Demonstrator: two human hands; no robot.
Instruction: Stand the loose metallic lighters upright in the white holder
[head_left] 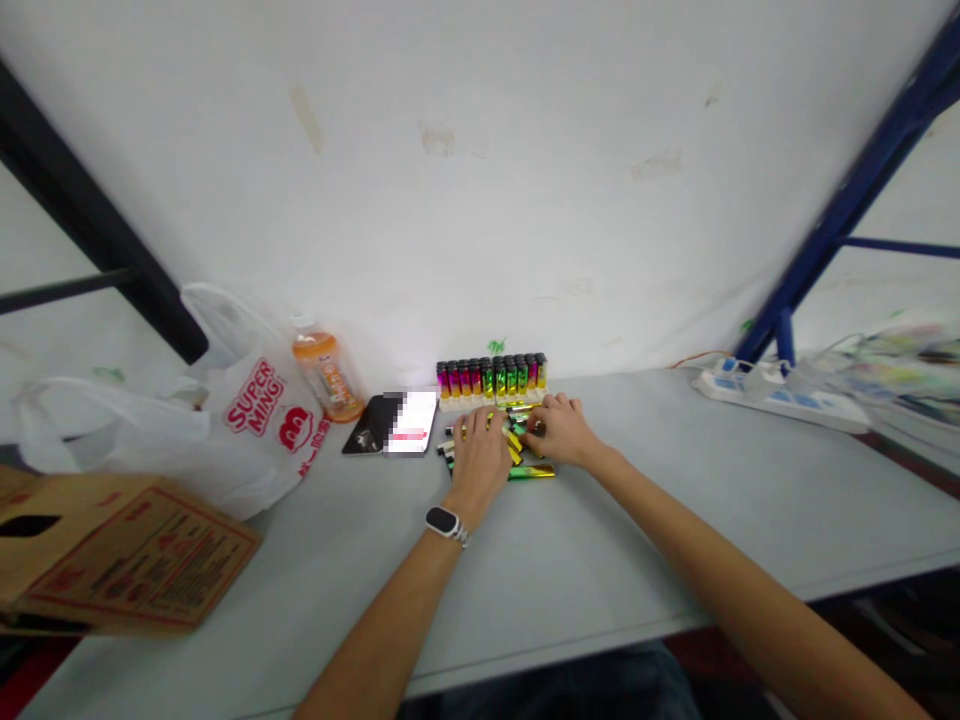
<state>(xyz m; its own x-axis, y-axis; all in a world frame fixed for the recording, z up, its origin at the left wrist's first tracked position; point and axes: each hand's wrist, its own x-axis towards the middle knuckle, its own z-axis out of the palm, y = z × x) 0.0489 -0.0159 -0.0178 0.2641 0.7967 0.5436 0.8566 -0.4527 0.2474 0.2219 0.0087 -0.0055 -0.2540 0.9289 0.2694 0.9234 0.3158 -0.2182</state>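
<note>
Shiny lighters in green, yellow and black lie in a loose pile, with a green and gold lighter [532, 472] at its near edge. Over the left part of the pile rests my left hand [481, 455], fingers bent down onto the lighters; what its fingertips hold, if anything, is hidden. My right hand [562, 430] is at the pile's right side, its thumb and fingers pinched together on something too small to name. Just behind both hands, upright lighters [491, 378] in pink, purple, green and gold stand in rows in a white holder [457, 404].
Left of the pile lies a tablet [375, 424]. Beyond it are an orange bottle [328, 375], a white plastic bag [247, 430] and a cardboard box [135, 550]. A white power strip [787, 398] and blurred cables are on the right, by a blue metal frame [832, 200].
</note>
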